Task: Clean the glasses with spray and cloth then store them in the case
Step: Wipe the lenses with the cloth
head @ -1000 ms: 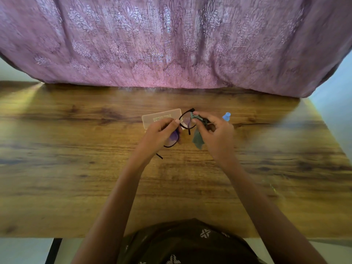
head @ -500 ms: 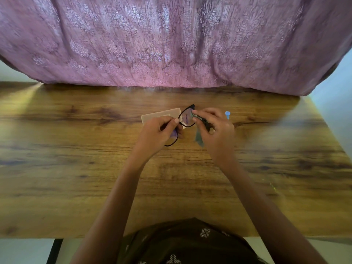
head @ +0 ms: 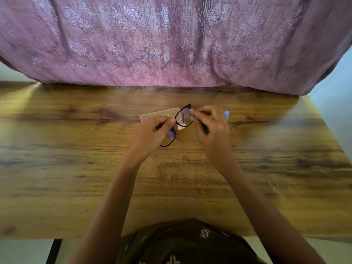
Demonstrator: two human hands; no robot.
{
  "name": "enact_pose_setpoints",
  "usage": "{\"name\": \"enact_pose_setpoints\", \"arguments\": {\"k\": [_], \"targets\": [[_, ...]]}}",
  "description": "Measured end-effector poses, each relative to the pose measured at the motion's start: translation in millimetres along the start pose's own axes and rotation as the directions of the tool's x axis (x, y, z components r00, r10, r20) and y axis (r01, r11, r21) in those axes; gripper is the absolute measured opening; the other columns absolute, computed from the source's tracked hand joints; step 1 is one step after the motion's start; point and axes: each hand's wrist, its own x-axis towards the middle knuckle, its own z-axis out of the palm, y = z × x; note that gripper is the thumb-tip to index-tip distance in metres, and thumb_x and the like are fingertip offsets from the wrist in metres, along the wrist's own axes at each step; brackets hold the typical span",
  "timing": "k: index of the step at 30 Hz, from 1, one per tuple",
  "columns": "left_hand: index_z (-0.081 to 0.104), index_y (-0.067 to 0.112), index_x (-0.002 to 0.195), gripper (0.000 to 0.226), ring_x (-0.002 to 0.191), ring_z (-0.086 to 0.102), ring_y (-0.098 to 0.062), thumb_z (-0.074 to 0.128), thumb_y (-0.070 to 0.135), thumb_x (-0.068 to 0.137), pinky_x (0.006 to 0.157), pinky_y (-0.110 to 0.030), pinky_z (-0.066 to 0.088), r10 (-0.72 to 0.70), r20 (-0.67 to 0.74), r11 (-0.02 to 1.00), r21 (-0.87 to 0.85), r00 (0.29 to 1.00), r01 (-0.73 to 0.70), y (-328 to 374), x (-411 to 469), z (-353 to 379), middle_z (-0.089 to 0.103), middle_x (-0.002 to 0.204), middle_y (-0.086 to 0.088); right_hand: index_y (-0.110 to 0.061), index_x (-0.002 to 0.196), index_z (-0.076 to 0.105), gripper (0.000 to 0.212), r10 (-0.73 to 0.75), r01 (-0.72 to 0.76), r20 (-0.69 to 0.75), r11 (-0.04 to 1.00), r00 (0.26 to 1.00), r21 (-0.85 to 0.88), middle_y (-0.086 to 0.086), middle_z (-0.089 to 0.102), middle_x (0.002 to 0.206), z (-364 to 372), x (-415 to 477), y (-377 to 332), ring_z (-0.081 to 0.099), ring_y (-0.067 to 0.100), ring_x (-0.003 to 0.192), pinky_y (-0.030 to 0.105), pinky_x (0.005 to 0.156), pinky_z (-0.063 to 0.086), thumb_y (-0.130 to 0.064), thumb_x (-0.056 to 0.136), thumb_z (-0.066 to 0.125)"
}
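Observation:
Black-framed glasses are held above the wooden table between both hands. My left hand grips the frame around one lens, which shows a purple tint under the fingers. My right hand pinches a small teal cloth against the other lens, thumb and fingertips at its upper edge; most of the cloth is hidden behind the hand. A beige glasses case lies flat on the table just behind my left hand. The blue cap of the spray bottle shows behind my right hand.
A pink patterned fabric hangs along the table's far edge. The table's right edge runs diagonally, with pale floor beyond it. My dark patterned clothing is at the near edge.
Both hands have lifted the glasses slightly away from me, and the right-hand fingers with the cloth have shifted up along the lens. Less of the cloth hangs in view now.

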Motion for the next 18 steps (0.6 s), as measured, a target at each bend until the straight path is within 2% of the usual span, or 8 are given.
{"name": "enact_pose_setpoints", "arguments": {"k": [4, 9, 11, 15, 18], "targets": [[0.069, 0.009, 0.079, 0.033, 0.073, 0.070, -0.007, 0.048, 0.020, 0.101, 0.075, -0.013, 0.050, -0.010, 0.001, 0.999, -0.037, 1.000, 0.010, 1.2, 0.7, 1.9, 0.074, 0.071, 0.001, 0.001, 0.108, 0.073, 0.020, -0.018, 0.018, 0.013, 1.000, 1.000, -0.001, 0.016, 0.064, 0.094, -0.2, -2.8, -0.7, 0.061, 0.027, 0.087, 0.039, 0.075, 0.052, -0.001, 0.088, 0.068], [0.068, 0.012, 0.077, 0.032, 0.071, 0.072, -0.011, 0.048, 0.019, 0.101, 0.072, -0.012, 0.050, -0.016, 0.003, 0.998, -0.062, 1.000, 0.016, 3.7, -0.8, 2.4, 0.072, 0.067, 0.007, 0.000, 0.107, 0.074, 0.019, -0.094, 0.095, 0.056, 0.995, 0.994, -0.013, 0.014, 0.066, 0.094, 5.4, -9.8, -10.1, 0.061, 0.026, 0.088, 0.025, 0.082, 0.046, -0.003, 0.089, 0.069], [0.068, 0.007, 0.080, 0.032, 0.071, 0.073, -0.012, 0.049, 0.019, 0.101, 0.072, -0.013, 0.051, -0.031, 0.007, 0.997, -0.065, 0.999, 0.031, 4.4, -1.4, 2.0, 0.073, 0.068, 0.006, 0.000, 0.107, 0.073, 0.018, -0.088, 0.089, 0.049, 0.996, 0.995, -0.013, 0.014, 0.066, 0.095, 4.6, -7.7, -9.8, 0.060, 0.026, 0.090, 0.026, 0.082, 0.047, -0.003, 0.090, 0.069], [0.068, 0.001, 0.082, 0.032, 0.074, 0.073, -0.015, 0.049, 0.019, 0.101, 0.079, -0.024, 0.054, -0.050, 0.021, 0.996, -0.071, 0.999, 0.051, 4.7, -2.4, 2.9, 0.074, 0.074, -0.005, 0.001, 0.107, 0.073, 0.019, -0.013, 0.013, 0.007, 1.000, 1.000, -0.011, 0.013, 0.065, 0.095, -0.2, 0.5, -4.8, 0.060, 0.026, 0.091, 0.032, 0.080, 0.049, 0.000, 0.089, 0.067], [0.068, 0.002, 0.081, 0.032, 0.074, 0.073, -0.017, 0.048, 0.018, 0.101, 0.081, -0.029, 0.054, -0.056, 0.013, 0.994, -0.090, 0.998, 0.057, 5.3, -3.0, 4.0, 0.073, 0.074, -0.006, 0.000, 0.107, 0.072, 0.019, 0.028, -0.028, -0.007, 1.000, 1.000, -0.012, 0.010, 0.068, 0.096, -1.6, 2.2, -3.4, 0.060, 0.024, 0.091, 0.026, 0.082, 0.047, -0.002, 0.088, 0.069]]}}
